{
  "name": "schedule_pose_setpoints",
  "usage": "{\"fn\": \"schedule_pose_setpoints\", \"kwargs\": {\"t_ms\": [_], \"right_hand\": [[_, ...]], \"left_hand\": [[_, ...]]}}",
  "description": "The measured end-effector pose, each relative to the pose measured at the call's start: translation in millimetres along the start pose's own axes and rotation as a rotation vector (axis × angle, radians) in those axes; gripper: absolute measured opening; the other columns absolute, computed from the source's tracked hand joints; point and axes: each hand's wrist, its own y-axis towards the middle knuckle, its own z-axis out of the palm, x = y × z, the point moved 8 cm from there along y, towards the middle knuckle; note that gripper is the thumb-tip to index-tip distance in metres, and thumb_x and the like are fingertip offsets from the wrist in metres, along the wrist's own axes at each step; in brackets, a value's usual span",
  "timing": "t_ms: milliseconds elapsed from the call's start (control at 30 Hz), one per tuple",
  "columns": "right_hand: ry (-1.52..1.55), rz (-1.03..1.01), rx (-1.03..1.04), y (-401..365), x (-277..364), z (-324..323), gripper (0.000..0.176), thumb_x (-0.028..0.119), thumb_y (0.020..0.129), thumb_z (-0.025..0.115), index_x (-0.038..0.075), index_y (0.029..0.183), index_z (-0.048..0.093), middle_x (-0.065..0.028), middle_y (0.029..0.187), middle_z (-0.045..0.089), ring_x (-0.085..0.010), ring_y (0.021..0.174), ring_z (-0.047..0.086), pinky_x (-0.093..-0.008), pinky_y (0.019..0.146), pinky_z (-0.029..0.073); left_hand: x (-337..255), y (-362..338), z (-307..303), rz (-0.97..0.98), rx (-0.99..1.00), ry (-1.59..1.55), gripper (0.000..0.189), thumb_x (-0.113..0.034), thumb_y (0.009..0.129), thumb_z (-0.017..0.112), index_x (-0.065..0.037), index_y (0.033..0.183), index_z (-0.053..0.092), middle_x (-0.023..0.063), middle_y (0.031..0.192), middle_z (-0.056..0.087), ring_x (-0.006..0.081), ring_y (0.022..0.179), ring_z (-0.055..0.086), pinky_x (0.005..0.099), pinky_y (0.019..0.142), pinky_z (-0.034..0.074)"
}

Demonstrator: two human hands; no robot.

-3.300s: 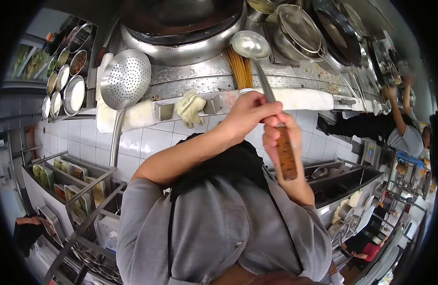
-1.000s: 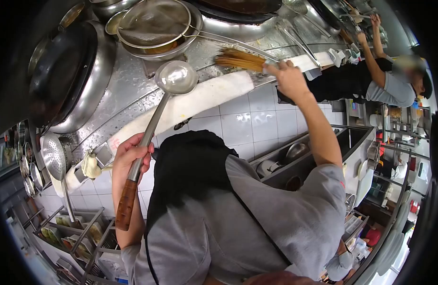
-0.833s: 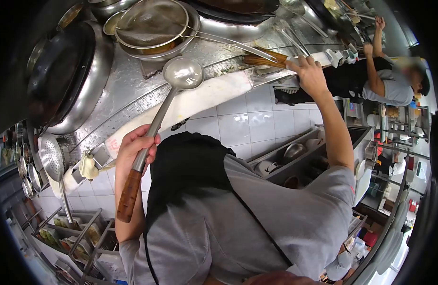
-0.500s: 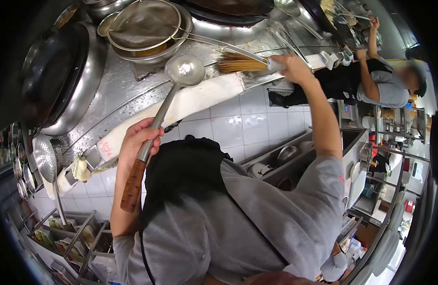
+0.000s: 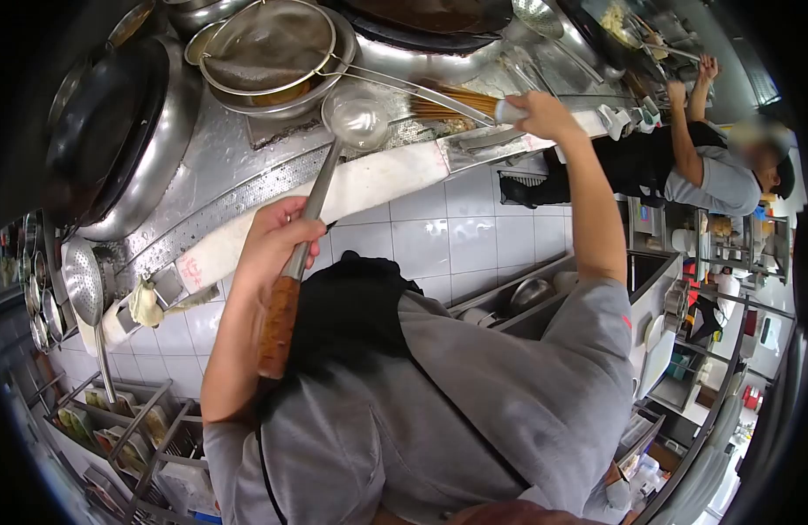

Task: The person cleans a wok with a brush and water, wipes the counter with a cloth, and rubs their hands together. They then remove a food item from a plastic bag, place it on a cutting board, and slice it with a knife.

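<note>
Left hand (image 5: pixel 281 241) curls its fingers round the ladle (image 5: pixel 321 191), apparently for balance; right hand (image 5: pixel 548 118) pinches the brush (image 5: pixel 463 98) end-on, seemingly leaving its bristles free.

White tiled floor (image 5: pixel 419 232), glossy reflections; steel counter (image 5: pixel 213 162) along far side; metal rack (image 5: pixel 141 419), lower left.

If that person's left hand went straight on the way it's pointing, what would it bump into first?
Leaving aside the ladle it holds, the left hand would probably first meet the white strip along the front edge of the counter. One view leaves depth unclear: it might pass above.
</note>
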Motion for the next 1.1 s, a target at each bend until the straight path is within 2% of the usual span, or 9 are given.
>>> {"fn": "schedule_pose_setpoints", "kwargs": {"t_ms": [67,167,333,433,467,600,733,900,1100], "right_hand": [[-0.09,0.05,-0.041,-15,-4,-22,0.051,0.02,0.069,0.072,0.016,0.12,0.068,-0.0203,0.1,0.069,-0.0358,0.093,0.066,-0.0404,0.087,0.051],[0.199,0.02,-0.029,-23,-12,-21,0.046,0.018,0.069,0.072,0.016,0.115,0.071,-0.0197,0.099,0.07,-0.0351,0.092,0.067,-0.0398,0.087,0.052],[0.015,0.123,-0.054,-36,-8,-40,0.043,0.018,0.07,0.073,0.017,0.112,0.072,-0.0183,0.097,0.071,-0.0337,0.09,0.068,-0.0395,0.084,0.052],[0.271,0.035,-0.025,-35,-1,-34,0.042,0.018,0.069,0.073,0.017,0.111,0.073,-0.0183,0.096,0.071,-0.033,0.091,0.068,-0.0396,0.085,0.052],[0.267,-0.13,-0.042,-25,-9,-16,0.041,0.017,0.068,0.073,0.018,0.109,0.073,-0.0185,0.097,0.07,-0.0335,0.093,0.067,-0.0403,0.086,0.052],[0.007,0.112,-0.067,-33,4,-43,0.04,0.017,0.069,0.072,0.018,0.109,0.073,-0.0181,0.097,0.07,-0.0341,0.092,0.067,-0.0405,0.084,0.052],[0.27,-0.001,-0.096,-20,24,-36,0.038,0.019,0.07,0.075,0.018,0.108,0.074,-0.0178,0.099,0.071,-0.0341,0.09,0.068,-0.0409,0.084,0.052],[0.204,-0.009,-0.079,-8,6,-11,0.037,0.02,0.071,0.075,0.016,0.107,0.073,-0.0191,0.099,0.07,-0.0336,0.091,0.068,-0.0411,0.085,0.052],[0.067,0.181,-0.172,-38,-25,-50,0.036,0.021,0.072,0.074,0.015,0.107,0.074,-0.0196,0.095,0.071,-0.0341,0.093,0.068,-0.0417,0.086,0.052]], "left_hand": [[-6,7,8,0.005,0.022,0.058,0.022,-0.002,0.078,0.064,0.003,0.099,0.061,0.003,0.071,0.059,0.0076,0.053,0.055,0.0224,0.045,0.044],[-16,18,19,0.012,0.032,0.139,0.022,-0.002,0.077,0.063,0.002,0.098,0.061,0.002,0.07,0.058,0.0075,0.053,0.054,0.0226,0.045,0.044],[-20,29,27,0.036,0.033,0.189,0.023,0.0,0.075,0.063,0.003,0.097,0.061,0.0017,0.07,0.058,0.0082,0.053,0.054,0.0244,0.047,0.044],[-20,34,32,0.067,0.035,0.225,0.024,0.001,0.074,0.062,0.003,0.098,0.06,0.0023,0.07,0.059,0.0096,0.053,0.054,0.0254,0.048,0.044],[-20,35,34,0.092,0.039,0.241,0.024,0.002,0.074,0.062,0.003,0.098,0.06,0.0025,0.07,0.059,0.0101,0.053,0.054,0.0256,0.049,0.044],[-22,33,29,0.172,0.021,0.352,0.027,0.003,0.072,0.06,0.005,0.1,0.06,0.0049,0.07,0.06,0.0119,0.055,0.055,0.027,0.053,0.045],[-20,27,21,0.202,-0.019,0.502,0.034,0.0,0.07,0.061,0.005,0.104,0.06,0.0088,0.069,0.06,0.015,0.058,0.056,0.0302,0.056,0.045],[-21,13,5,0.324,-0.093,0.655,0.044,-0.004,0.069,0.063,0.003,0.112,0.061,0.0129,0.073,0.06,0.018,0.064,0.056,0.0312,0.061,0.045],[-21,-11,-7,0.221,-0.023,0.564,0.049,0.002,0.069,0.062,0.006,0.118,0.058,0.006,0.075,0.057,0.0127,0.066,0.052,0.0276,0.06,0.043]]}}
